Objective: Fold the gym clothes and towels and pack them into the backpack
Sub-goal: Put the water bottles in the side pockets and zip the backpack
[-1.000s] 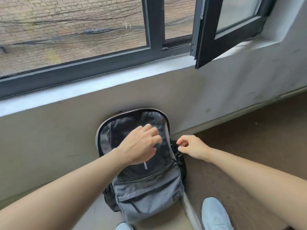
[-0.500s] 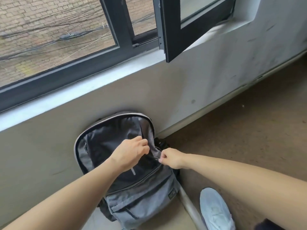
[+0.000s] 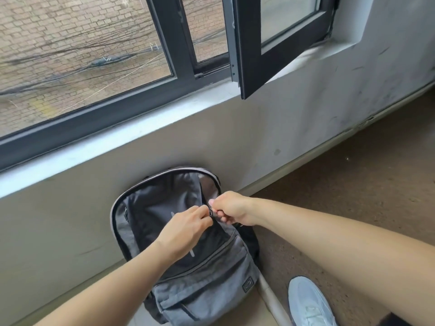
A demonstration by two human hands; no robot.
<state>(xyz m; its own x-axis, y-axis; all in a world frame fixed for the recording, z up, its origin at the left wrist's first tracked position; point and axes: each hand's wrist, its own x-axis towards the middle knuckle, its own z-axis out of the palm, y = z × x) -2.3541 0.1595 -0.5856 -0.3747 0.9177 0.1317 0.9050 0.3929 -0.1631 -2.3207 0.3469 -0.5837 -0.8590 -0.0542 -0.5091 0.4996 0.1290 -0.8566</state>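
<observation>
A grey backpack (image 3: 150,208) stands on the floor, leaning against the wall under the window. Its main zipper runs along the upper right edge and is partly parted near the top, showing pale lining. My right hand (image 3: 231,209) pinches the zipper pull there. My left hand (image 3: 186,228) is right beside it, its fingers curled onto the front panel at the zipper line. No clothes or towels are in view.
A dark window sash (image 3: 270,43) swings open into the room above and right of the backpack. A pale sill (image 3: 117,140) runs over the wall. Brown floor (image 3: 353,184) spreads to the right. A light blue shoe (image 3: 308,302) is beside the bag's lower right.
Both hands have come together at the zipper on the backpack's upper right edge. My right hand now pinches the pull. The view has shifted, with the bag farther right in frame.
</observation>
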